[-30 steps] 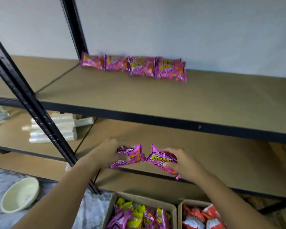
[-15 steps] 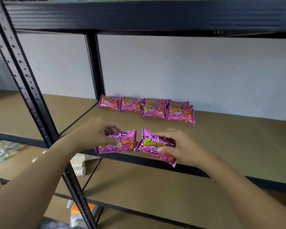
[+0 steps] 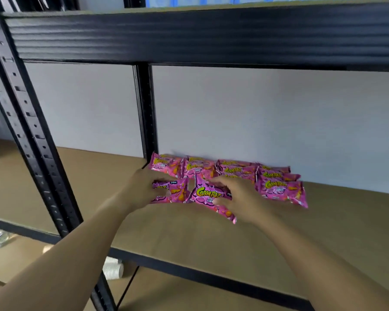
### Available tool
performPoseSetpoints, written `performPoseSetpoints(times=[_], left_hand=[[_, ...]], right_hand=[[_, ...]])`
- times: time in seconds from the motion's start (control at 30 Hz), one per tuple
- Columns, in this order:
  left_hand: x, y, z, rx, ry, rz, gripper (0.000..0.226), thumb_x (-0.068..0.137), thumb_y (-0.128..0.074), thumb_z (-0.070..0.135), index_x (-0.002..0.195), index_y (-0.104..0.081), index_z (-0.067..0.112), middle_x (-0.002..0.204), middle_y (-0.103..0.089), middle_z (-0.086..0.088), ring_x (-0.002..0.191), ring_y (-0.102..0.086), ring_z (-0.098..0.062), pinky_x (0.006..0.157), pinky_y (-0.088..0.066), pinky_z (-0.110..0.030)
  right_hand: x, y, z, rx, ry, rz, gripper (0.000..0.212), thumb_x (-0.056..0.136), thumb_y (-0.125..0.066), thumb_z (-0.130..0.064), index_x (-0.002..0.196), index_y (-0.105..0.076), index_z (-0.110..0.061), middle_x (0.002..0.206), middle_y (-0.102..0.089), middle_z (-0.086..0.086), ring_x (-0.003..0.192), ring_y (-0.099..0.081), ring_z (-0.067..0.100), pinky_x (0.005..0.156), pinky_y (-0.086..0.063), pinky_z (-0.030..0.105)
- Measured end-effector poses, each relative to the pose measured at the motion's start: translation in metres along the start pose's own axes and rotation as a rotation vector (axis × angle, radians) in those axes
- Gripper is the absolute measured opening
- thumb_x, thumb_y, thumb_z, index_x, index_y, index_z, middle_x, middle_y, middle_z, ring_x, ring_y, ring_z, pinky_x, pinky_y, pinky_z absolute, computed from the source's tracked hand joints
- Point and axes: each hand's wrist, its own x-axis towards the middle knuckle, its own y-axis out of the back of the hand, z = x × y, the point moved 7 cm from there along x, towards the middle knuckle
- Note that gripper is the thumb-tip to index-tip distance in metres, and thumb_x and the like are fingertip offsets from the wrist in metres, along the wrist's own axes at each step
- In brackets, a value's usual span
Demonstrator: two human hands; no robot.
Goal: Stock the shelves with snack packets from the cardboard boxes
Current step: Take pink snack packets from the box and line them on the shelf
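Since the earlier frame we have carried both packets forward over the shelf: half a second ago they were held above its front edge, now they sit deep on the board, just in front of the back row. Our left hand (image 3: 144, 189) has its grip grasping a pink packet (image 3: 173, 193), thumb over its top face and fingers curled behind it. Our right hand (image 3: 238, 196) has its grip grasping the Corntoz packet (image 3: 208, 195), fingers spread over the far edge and thumb pressing the near face. The two packets lie side by side, almost touching, at about the 9 o'clock end of the stocked patch.

The row of pink packets (image 3: 229, 170) already leans against the white back wall, running from 9 o'clock towards 3 o'clock, with the rightmost pack (image 3: 281, 191) lying a little forward of the others. The shelf board (image 3: 211, 239) carries nothing else that we can see, from the packets out to 3 o'clock and down to 6 o'clock.

We judge the task to be at an early stage: one short row is placed and a second is being started. The cardboard boxes are out of view, so we cannot tell how many packets remain. The two in hand are not yet released.
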Motion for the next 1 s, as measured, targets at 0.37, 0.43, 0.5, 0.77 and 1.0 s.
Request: performPoseSetpoints(times=[0.37, 0.43, 0.5, 0.77, 1.0], left_hand=[[0.088, -0.013, -0.092, 0.112, 0.048, 0.028, 0.035, 0.089, -0.074, 0.019, 0.123, -0.070, 0.016, 0.112, -0.071, -0.006, 0.105, -0.063, -0.022, 0.079, -0.039, -0.024], [0.101, -0.019, -0.105, 0.138, 0.029, -0.010, 0.035, 0.090, -0.072, 0.020, 0.124, -0.069, 0.021, 0.110, -0.069, -0.004, 0.105, -0.058, -0.021, 0.086, -0.043, -0.030], [0.111, -0.025, -0.113, 0.162, 0.015, -0.048, 0.033, 0.092, -0.069, 0.021, 0.125, -0.067, 0.022, 0.110, -0.067, -0.004, 0.103, -0.053, -0.020, 0.092, -0.041, -0.034], [0.121, -0.043, -0.130, 0.133, -0.077, -0.042, 0.040, 0.094, -0.066, 0.015, 0.134, -0.062, 0.019, 0.121, -0.051, 0.003, 0.115, -0.042, -0.020, 0.102, -0.031, -0.028], [0.120, -0.055, -0.136, 0.231, -0.126, -0.086, 0.047, 0.103, -0.047, 0.021, 0.149, -0.042, 0.012, 0.130, -0.033, 0.001, 0.122, -0.030, -0.017, 0.116, -0.028, -0.035]], right_hand=[[0.108, -0.049, 0.031, -0.094, -0.078, -0.007, 0.048, 0.088, -0.072, -0.013, 0.132, -0.056, -0.023, 0.134, -0.060, 0.005, 0.124, -0.056, 0.019, 0.103, -0.045, 0.036], [0.119, -0.055, 0.035, -0.100, -0.079, -0.030, 0.048, 0.091, -0.068, -0.016, 0.135, -0.053, -0.025, 0.137, -0.056, 0.006, 0.127, -0.053, 0.021, 0.104, -0.042, 0.035], [0.128, -0.060, 0.040, -0.130, -0.083, -0.039, 0.049, 0.094, -0.065, -0.019, 0.139, -0.050, -0.027, 0.138, -0.052, 0.011, 0.130, -0.048, 0.025, 0.107, -0.040, 0.039], [0.140, -0.074, 0.052, -0.296, -0.049, 0.004, 0.051, 0.100, -0.053, -0.023, 0.149, -0.039, -0.027, 0.141, -0.045, 0.002, 0.129, -0.025, 0.022, 0.110, -0.021, 0.040], [0.138, -0.082, 0.054, -0.435, 0.004, 0.017, 0.054, 0.105, -0.042, -0.026, 0.155, -0.024, -0.023, 0.138, -0.036, 0.003, 0.129, -0.024, 0.023, 0.113, -0.021, 0.042]])
